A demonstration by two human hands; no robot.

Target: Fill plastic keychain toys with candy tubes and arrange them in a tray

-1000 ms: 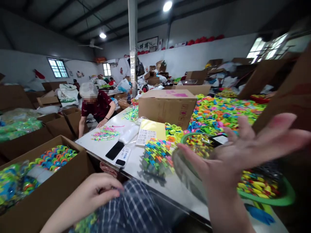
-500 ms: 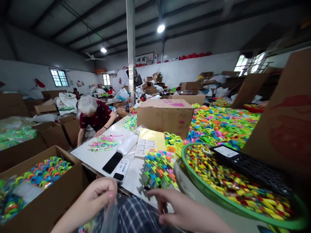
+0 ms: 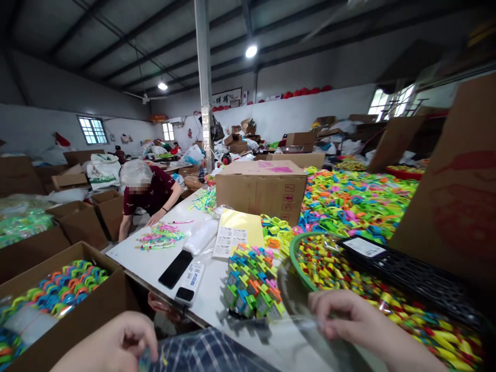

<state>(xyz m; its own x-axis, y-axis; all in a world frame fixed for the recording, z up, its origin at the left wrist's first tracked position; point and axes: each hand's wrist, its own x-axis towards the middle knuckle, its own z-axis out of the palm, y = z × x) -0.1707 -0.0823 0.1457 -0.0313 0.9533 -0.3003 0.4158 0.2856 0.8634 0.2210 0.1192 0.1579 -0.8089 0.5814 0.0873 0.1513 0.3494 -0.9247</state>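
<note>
My left hand (image 3: 124,341) is low at the left with its fingers curled; what they hold, if anything, is hidden. Beside its fingertips, a clear plastic bag (image 3: 165,356) with something colourful in it lies over my checked lap. My right hand (image 3: 349,320) is pinched closed over the near rim of the green basket (image 3: 302,276). A blurred piece of clear plastic (image 3: 304,323) trails leftward from its fingertips. Between the hands, a block of colourful toy watches (image 3: 251,281) stands on the white table (image 3: 211,299).
A phone (image 3: 175,268) and a white box (image 3: 189,284) lie on the table near a yellow sheet (image 3: 242,227). A black tray (image 3: 403,274) rests on the basket of small yellow-red pieces. A carton (image 3: 259,194) stands behind; an open carton (image 3: 116,279) is left. A co-worker (image 3: 151,194) leans across.
My right hand has moved right, from beside the toy watches to over the basket rim, and its fingers have closed. My left hand has moved lower and left.
</note>
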